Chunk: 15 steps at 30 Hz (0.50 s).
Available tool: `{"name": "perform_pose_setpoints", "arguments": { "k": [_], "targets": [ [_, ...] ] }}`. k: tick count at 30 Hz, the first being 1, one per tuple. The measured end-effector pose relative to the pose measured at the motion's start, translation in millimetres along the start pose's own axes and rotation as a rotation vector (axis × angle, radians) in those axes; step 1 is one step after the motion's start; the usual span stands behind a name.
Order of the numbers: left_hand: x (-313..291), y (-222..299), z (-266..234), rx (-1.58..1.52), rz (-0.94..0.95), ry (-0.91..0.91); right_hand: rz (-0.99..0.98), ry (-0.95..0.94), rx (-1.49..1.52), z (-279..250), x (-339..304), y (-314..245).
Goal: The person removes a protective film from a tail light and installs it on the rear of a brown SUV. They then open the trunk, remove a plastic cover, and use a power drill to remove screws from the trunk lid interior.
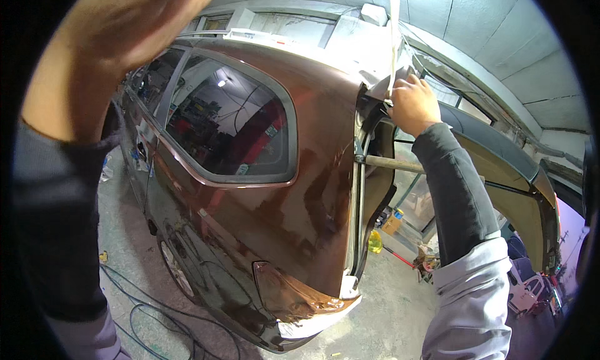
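Note:
My right hand [415, 104] is closed at the rear roof corner of a dark brown car [325, 197]. Its fingers pinch the lower end of a narrow pale strip, tape-like [394, 38], that runs up out of the picture. My left hand [125, 29] is raised close in the upper left, its fingers cut off by the picture's edge. White covering [306, 50] lies over part of the car's roof. The tailgate [500, 154] is lifted open to the right, and a pale rod [394, 164] reaches across the rear opening below my right hand.
Dark hoses [169, 325] loop over the concrete floor at the lower left. Beyond the car's rear stand a cardboard box [392, 224] and a yellow container [375, 241], with a red-handled tool [399, 257] beside them. White sheeting [319, 322] hangs at the rear lamp corner.

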<state>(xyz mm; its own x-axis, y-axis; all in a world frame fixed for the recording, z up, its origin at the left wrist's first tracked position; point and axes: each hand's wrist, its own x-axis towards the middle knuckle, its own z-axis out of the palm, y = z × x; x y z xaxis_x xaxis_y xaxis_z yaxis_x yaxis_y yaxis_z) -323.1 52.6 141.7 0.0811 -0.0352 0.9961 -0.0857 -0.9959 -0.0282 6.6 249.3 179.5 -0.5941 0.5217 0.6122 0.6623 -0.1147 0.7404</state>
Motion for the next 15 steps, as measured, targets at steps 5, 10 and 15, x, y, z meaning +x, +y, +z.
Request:
{"name": "perform_pose_setpoints", "arguments": {
  "k": [5, 10, 15],
  "targets": [
    [-7, -28, -14, 0.010, -0.011, -0.001, -0.047, -0.046, -0.137, 16, 11, -2],
    [-9, -45, -22, 0.016, -0.023, 0.008, -0.112, -0.048, -0.192, 21, 11, -5],
    [-13, -59, -25, 0.021, -0.060, 0.028, -0.144, -0.011, -0.244, 23, 9, -8]
  ]
}}
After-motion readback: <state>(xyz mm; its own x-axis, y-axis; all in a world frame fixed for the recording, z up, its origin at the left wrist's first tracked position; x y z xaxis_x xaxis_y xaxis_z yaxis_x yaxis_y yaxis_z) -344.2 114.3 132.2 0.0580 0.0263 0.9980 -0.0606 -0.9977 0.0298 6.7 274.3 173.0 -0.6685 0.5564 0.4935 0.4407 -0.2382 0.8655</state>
